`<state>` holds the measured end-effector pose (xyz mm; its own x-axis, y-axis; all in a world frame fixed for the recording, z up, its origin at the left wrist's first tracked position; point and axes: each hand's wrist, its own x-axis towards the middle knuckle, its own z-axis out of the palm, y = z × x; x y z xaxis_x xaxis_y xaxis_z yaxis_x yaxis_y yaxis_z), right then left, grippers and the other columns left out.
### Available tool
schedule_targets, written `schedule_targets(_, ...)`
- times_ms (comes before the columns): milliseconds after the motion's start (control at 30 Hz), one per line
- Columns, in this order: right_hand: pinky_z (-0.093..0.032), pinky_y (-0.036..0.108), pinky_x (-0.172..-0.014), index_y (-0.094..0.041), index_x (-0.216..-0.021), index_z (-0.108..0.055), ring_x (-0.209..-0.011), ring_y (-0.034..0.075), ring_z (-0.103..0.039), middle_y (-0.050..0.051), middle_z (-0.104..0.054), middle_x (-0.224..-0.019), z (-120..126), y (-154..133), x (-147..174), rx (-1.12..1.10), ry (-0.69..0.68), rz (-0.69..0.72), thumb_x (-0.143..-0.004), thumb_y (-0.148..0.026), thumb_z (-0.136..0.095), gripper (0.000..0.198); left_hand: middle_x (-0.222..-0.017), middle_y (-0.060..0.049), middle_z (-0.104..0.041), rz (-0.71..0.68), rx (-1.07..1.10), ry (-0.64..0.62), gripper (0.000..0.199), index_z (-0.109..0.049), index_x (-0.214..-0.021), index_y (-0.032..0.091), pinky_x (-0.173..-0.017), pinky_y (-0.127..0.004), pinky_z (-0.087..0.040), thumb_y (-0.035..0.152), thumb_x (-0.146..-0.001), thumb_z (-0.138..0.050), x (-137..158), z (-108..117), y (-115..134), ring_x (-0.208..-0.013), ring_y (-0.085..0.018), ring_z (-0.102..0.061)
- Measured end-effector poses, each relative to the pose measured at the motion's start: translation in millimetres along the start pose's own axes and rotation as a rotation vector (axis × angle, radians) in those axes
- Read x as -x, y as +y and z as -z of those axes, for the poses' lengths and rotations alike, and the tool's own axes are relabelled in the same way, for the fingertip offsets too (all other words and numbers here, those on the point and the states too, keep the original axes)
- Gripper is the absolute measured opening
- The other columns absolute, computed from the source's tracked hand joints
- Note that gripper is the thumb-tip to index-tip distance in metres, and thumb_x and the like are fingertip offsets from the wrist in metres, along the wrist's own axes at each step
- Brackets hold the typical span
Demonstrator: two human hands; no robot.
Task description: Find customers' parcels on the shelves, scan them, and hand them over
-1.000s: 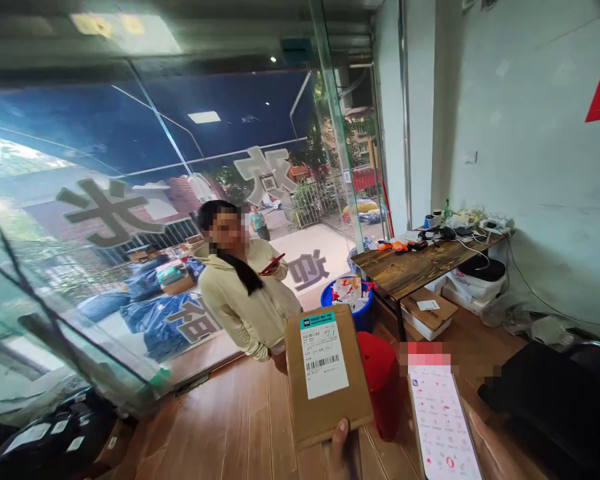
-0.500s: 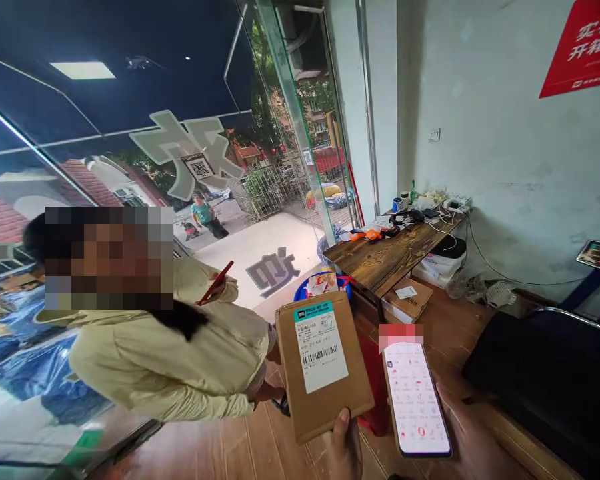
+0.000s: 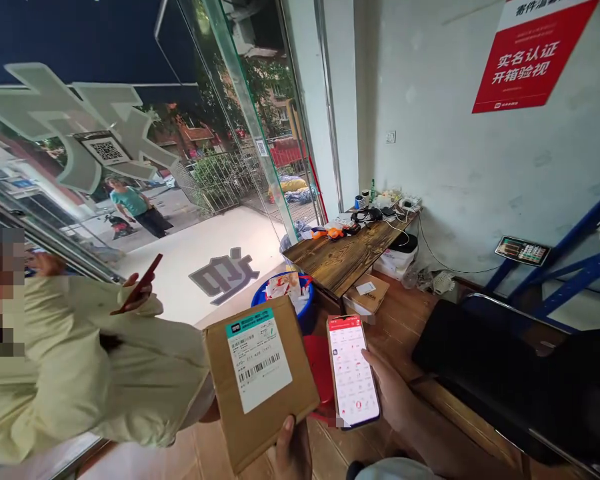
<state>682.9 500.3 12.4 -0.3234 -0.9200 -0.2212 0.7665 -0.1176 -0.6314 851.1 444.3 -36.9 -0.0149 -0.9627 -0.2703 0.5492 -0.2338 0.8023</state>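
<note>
My left hand grips a brown cardboard box by its lower edge, thumb on the front face. The box is tilted, and a white shipping label with a teal top strip and a barcode faces me. Just to its right, my right hand holds a smartphone upright with its screen lit. The screen shows a red top bar and rows of small icons, too small to read. My right thumb reaches onto the screen's right edge. The fingers behind the box and phone are hidden.
A person in a light jacket stands close at left, holding a red phone. Ahead are a blue bin, a wooden table with cables and small items, and a glass door. A black chair stands at right.
My view has turned right, so the other person has shifted toward the left edge. My right thumb has come onto the phone screen. Both hands keep hold of the box and phone.
</note>
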Motion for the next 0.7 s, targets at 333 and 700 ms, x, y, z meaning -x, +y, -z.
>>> schedule_targets(333, -0.054, 0.038, -0.072, -0.021, -0.109, -0.062, -0.082, 0.028, -0.072, 0.007, -0.077, -0.09, 4, 5, -10, 0.058, 0.147, -0.128, -0.082, -0.046, -0.068, 0.037, -0.133, -0.009, -0.056, -0.109, 0.1, 0.067, 0.08, -0.053, -0.131, 0.025, -0.107, -0.045, -0.04, 0.041, -0.057, -0.08, -3, -11, -6, -0.13, -0.033, -0.044)
schedule_targets(700, -0.054, 0.03, -0.064, -0.022, -0.118, -0.054, -0.072, 0.02, -0.071, 0.002, -0.077, -0.085, 6, 10, -7, 0.064, 0.122, -0.209, -0.082, -0.043, -0.069, 0.043, -0.126, -0.012, -0.061, -0.101, 0.098, 0.043, 0.072, -0.054, -0.131, 0.023, -0.105, -0.046, -0.043, 0.042, -0.065, -0.074, 1, -3, -8, -0.123, -0.033, -0.052)
